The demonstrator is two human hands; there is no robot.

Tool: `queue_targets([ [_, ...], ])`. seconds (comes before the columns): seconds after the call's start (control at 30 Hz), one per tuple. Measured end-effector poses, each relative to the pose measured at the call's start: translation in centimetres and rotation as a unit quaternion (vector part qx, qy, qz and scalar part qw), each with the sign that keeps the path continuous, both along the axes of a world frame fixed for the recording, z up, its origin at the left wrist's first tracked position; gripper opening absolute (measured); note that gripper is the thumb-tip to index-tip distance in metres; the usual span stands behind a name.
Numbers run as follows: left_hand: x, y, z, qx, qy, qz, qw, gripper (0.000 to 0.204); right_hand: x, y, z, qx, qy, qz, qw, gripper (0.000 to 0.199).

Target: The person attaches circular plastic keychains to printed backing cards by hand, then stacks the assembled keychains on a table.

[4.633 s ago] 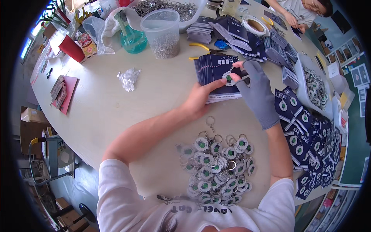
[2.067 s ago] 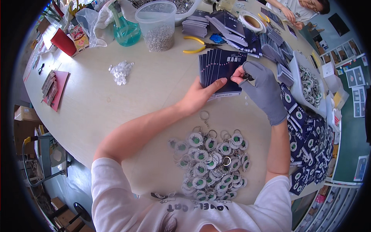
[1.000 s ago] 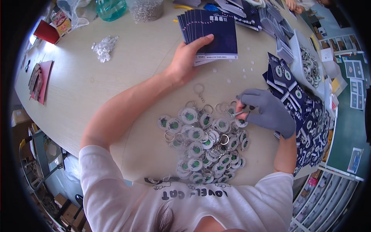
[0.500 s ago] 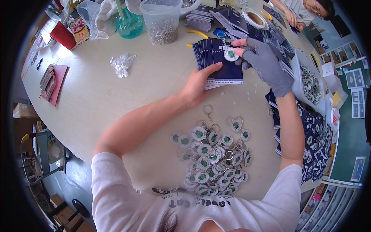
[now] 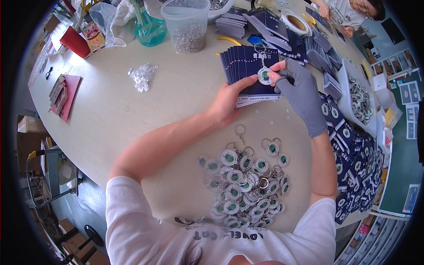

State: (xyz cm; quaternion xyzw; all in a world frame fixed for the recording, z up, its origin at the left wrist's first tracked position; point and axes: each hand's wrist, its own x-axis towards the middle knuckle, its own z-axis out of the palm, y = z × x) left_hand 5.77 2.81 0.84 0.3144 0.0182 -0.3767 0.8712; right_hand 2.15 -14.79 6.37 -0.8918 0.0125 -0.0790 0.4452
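Observation:
My left hand is closed around a fanned stack of dark blue cards, its thumb lying across the top card. Against that card's face rests a keychain with a round white pendant and a green design. Its chain and ring reach up past the card's top edge. My right hand, in a grey glove with bare fingertips, pinches the pendant's right edge between thumb and finger. Nearer to me lies a heap of similar keychains, with one loose ring and chain beyond it.
Carded keychains are piled at the right beside a white bin of rings. Card stacks, a tub of metal rings and a spray bottle stand at the back. Clear plastic discs lie left. A co-worker sits far right.
My right hand has come down and brought the pendant lower, onto the top card; the chain now stretches upward. The left hand keeps its hold on the cards.

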Motion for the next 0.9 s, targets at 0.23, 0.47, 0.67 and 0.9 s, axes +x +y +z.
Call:
queue_targets([
  [0.23, -0.4, -0.4, -0.2, 0.007, -0.028, 0.018, 0.999, 0.035, -1.0, 1.1, 1.2, -0.081, -0.032, -0.038, 0.996, 0.018],
  [0.47, -0.4, -0.3, 0.0, 0.018, -0.038, 0.017, 0.999, 0.037, -1.3, 1.6, 1.7, -0.159, -0.043, -0.048, 0.985, 0.023],
  [0.67, -0.6, -0.3, 0.1, -0.004, -0.040, -0.002, 0.999, 0.042, -0.8, -0.4, 0.1, -0.012, -0.082, -0.080, 0.993, 0.042],
  [0.9, -0.8, 0.1, -0.2, 0.013, -0.084, -0.013, 0.996, 0.041, -0.6, -0.4, -0.5, 0.215, 0.057, 0.045, 0.974, 0.023],
])
